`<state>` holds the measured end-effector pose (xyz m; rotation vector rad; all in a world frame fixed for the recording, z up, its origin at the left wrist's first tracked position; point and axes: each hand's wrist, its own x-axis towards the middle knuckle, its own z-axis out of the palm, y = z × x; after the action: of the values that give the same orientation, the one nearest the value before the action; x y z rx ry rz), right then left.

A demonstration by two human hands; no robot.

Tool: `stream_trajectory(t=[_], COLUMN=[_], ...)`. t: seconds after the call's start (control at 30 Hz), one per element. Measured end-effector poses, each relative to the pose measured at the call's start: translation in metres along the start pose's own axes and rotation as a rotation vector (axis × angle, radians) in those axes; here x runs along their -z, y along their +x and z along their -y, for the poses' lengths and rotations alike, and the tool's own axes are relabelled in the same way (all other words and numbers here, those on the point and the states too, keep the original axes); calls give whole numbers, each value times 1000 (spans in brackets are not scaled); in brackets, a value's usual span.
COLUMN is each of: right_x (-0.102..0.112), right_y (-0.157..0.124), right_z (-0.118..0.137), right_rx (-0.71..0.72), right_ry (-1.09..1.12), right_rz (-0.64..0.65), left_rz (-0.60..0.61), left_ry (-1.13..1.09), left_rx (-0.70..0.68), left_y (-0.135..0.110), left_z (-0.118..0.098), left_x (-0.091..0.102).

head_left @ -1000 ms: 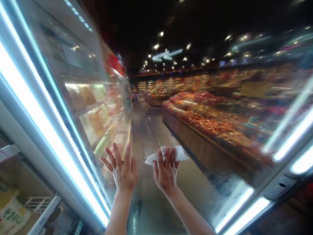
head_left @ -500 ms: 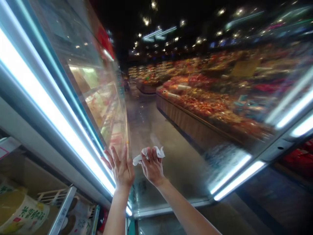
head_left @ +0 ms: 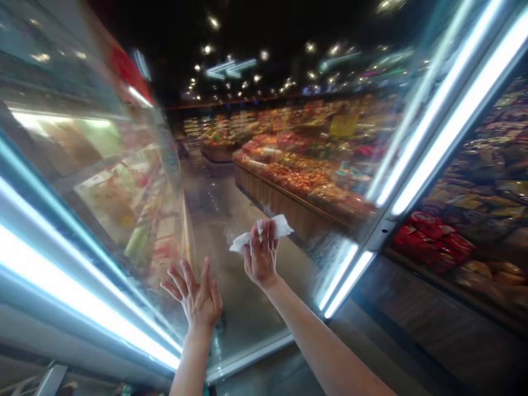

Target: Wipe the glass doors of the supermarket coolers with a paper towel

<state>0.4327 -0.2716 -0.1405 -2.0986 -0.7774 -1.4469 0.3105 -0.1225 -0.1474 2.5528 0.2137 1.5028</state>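
My right hand (head_left: pixel 263 253) presses a crumpled white tissue (head_left: pixel 282 226) to the glass door (head_left: pixel 247 308), its fingers bent over the middle so that both ends stick out. To the left and a little lower, my left hand (head_left: pixel 200 302) is spread with its fingers apart and holds nothing. Its palm faces the glass, but I cannot tell whether it touches. Bright light strips (head_left: pixel 358 280) run along the door's right edge, and another light strip (head_left: pixel 82 308) slants past on the left.
Through the glass, a long display bin (head_left: pixel 289 206) heaped with packaged goods stands beside an aisle floor (head_left: pixel 206 192). A lit refrigerated case (head_left: pixel 136 192) shows at the left. Red packets (head_left: pixel 437 242) lie beyond the door's right edge. A shelf rail (head_left: pixel 51 379) is at lower left.
The view has swung to the right, showing more of the door's right edge. My right hand has moved up on the glass with the tissue. My left hand stays spread low at the left.
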Motion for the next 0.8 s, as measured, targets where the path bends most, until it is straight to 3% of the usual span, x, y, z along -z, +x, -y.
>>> stream_trajectory(t=[0.07,0.2,0.37,0.47,0.63,0.8], right_x=[4,17,39,50,68,82], right_y=[2,-21,-18,-31,-75,-43], right_z=[-10,-32,-112,-150,-180,-225], right_rx=[-15,-5,-111,-168,-175,-202], right_ry=[-10,-25,-47,-59,-68,-26], right_rz=[-8,-25,-15,0,3,-56], left_rz=[29,75,140,176,182,138], left_ry=[-5,-12,-25,-44,-57,-29], left_rx=[-2,-32,-84,-130,-214,-407], left_y=[-2,-6,-5,-7,-20,-2], left_z=[-9,-31,-63,-92,-149,-190], left_x=[-5,-16,-35,-51,-79,-93])
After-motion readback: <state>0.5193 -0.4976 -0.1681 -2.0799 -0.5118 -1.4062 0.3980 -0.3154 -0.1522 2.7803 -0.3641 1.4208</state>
